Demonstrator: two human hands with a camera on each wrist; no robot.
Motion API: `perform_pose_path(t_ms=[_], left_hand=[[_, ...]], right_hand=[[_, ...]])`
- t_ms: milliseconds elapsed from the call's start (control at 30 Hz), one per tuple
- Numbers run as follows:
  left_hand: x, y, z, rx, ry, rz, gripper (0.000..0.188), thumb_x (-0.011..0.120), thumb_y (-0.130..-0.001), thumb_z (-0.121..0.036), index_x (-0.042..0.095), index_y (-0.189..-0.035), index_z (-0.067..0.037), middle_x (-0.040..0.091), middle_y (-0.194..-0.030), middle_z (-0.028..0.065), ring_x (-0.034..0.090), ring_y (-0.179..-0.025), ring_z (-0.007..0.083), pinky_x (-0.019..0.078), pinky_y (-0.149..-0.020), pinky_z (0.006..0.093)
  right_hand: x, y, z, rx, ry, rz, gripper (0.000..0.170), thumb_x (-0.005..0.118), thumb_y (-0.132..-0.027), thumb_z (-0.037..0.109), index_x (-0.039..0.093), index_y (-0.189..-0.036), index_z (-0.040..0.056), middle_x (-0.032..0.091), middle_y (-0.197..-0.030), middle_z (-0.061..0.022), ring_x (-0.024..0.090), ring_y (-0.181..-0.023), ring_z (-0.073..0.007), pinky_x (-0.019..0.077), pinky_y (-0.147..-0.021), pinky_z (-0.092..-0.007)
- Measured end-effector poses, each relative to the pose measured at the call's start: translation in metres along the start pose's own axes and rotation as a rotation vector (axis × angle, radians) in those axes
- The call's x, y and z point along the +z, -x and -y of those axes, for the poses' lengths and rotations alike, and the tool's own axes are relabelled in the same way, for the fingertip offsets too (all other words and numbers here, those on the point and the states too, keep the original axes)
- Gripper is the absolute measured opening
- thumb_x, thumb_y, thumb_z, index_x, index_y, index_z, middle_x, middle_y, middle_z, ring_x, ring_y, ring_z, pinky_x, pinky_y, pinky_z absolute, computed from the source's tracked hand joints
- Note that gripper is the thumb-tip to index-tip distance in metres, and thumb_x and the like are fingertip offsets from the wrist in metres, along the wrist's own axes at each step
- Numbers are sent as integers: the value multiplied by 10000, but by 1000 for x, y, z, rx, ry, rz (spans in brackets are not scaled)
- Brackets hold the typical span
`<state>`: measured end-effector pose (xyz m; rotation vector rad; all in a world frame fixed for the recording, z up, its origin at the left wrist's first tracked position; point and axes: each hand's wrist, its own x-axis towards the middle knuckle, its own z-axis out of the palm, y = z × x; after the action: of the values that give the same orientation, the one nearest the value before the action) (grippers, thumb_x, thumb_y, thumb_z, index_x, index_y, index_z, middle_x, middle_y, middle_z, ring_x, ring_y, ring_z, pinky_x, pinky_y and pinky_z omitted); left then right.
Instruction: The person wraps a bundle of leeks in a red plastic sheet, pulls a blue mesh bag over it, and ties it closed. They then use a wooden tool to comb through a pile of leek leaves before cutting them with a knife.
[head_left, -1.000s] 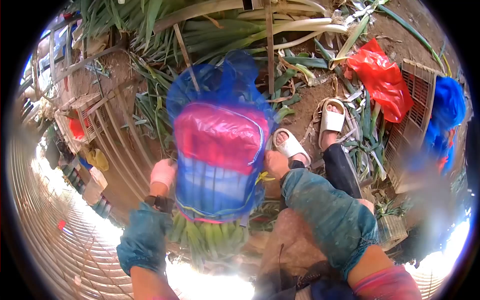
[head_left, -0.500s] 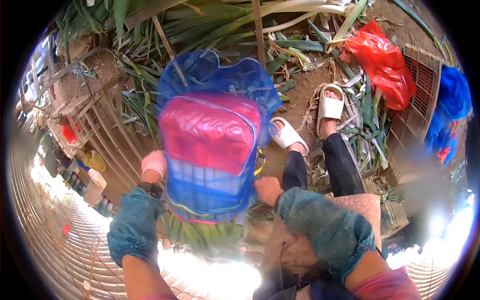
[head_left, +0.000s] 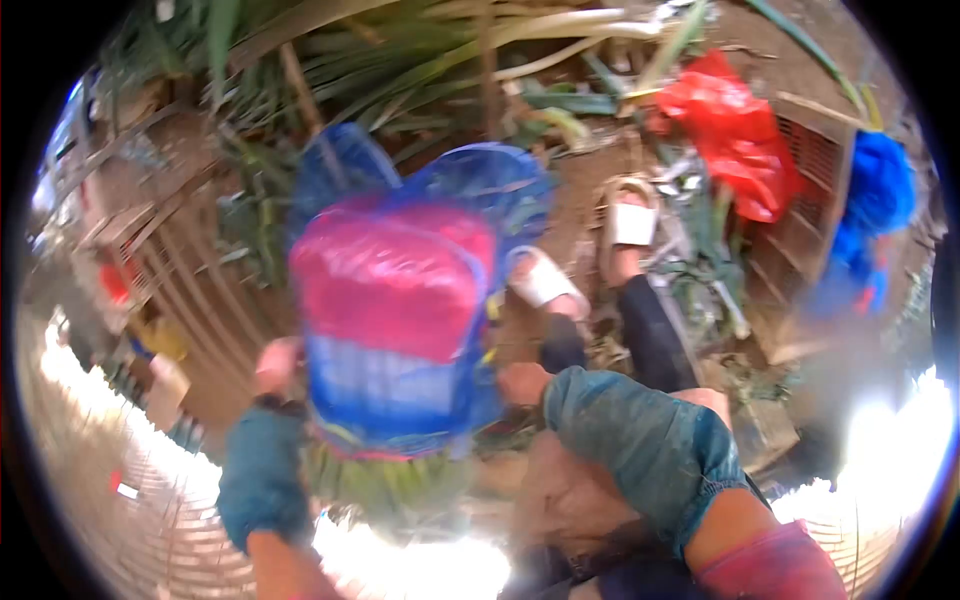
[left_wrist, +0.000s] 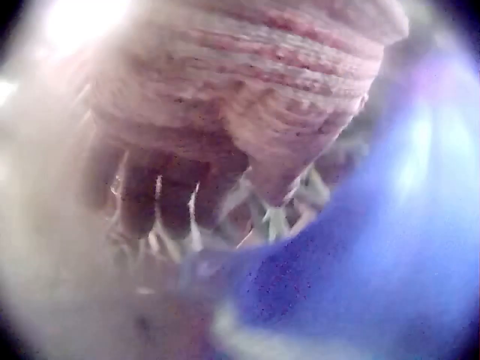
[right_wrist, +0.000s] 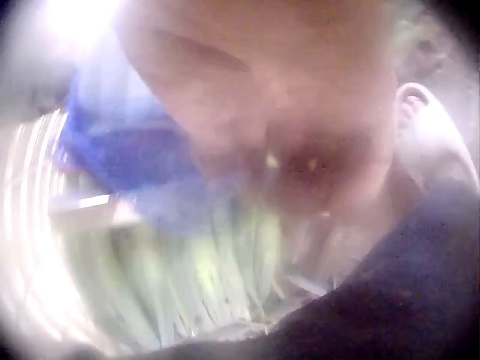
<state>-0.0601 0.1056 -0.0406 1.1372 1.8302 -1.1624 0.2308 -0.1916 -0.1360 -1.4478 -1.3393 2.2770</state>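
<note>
Showing whole blue bag (head_left: pixel 385 410) (head only)

White glare burns out the lower edge of the head view, where the round lens bends the sides into black corners. Motion blur smears the shiny bag (head_left: pixel 390 300). Both wrist views look hazy, the right hand (right_wrist: pixel 277 97) out of focus.
</note>
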Motion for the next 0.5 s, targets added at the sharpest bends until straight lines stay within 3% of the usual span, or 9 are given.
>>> perform_pose_path(t_ms=[33,67,100,133,167,200,300,433,500], left_hand=[[-23,29,-31,-32,532,39,539,442,-811,-545,633,-1029,-90,633,-902,88,585,-775,237,444,-652,386],[-32,27,-52,-36,508,35,561,441,-799,-580,616,-1047,-109,606,-877,56,555,-742,202,435,-635,369],[-36,19,-74,-33,487,16,584,440,-788,-616,599,-1065,-127,579,-852,24,524,-709,167,427,-619,352],[-32,21,-99,46,671,94,503,450,-831,-510,589,-1097,-106,606,-910,59,563,-773,198,456,-661,358],[-14,-34,-68,334,722,104,449,493,-829,-398,578,-1114,-62,611,-929,61,568,-783,200,454,-678,326],[4,-88,-37,623,789,136,406,535,-827,-286,567,-1131,-19,616,-947,63,572,-793,201,452,-695,294],[-11,-41,-78,268,915,-8,378,590,-781,-138,561,-1106,53,618,-873,126,589,-713,197,470,-630,287],[-23,-8,-81,162,483,-47,325,553,-796,-109,562,-1075,58,628,-860,118,601,-717,207,486,-626,315],[4,-40,-21,152,401,-115,305,542,-806,-142,578,-1037,54,609,-728,80,573,-591,193,458,-528,317]], right_hand=[[-36,1,-9,12,-114,-62,231,513,-804,212,610,-972,88,636,-880,-140,626,-830,-276,493,-689,-400],[-64,11,-16,32,-220,-145,284,509,-812,220,591,-1044,80,629,-920,-162,620,-859,-280,495,-727,-398],[-82,4,-8,144,-793,-68,362,498,-845,267,499,-1141,56,588,-1008,-162,584,-922,-244,471,-791,-377],[-91,-5,8,119,-829,-240,316,490,-853,259,515,-1074,35,582,-982,-159,571,-911,-255,461,-759,-382],[-100,-12,25,87,-848,-411,283,482,-860,251,531,-1008,14,576,-955,-156,558,-899,-266,452,-726,-388],[-108,-41,44,408,-1196,-425,236,491,-854,232,554,-914,12,581,-878,-168,563,-861,-313,438,-696,-417],[-116,-44,40,276,-587,-561,197,501,-831,205,550,-821,14,567,-790,-188,551,-782,-357,436,-654,-434],[-128,-38,20,15,-29,-550,183,514,-807,199,535,-762,23,557,-716,-196,548,-724,-377,440,-622,-446],[-123,-31,15,4,140,-591,187,515,-809,208,530,-751,31,564,-707,-187,564,-715,-359,448,-613,-435]])
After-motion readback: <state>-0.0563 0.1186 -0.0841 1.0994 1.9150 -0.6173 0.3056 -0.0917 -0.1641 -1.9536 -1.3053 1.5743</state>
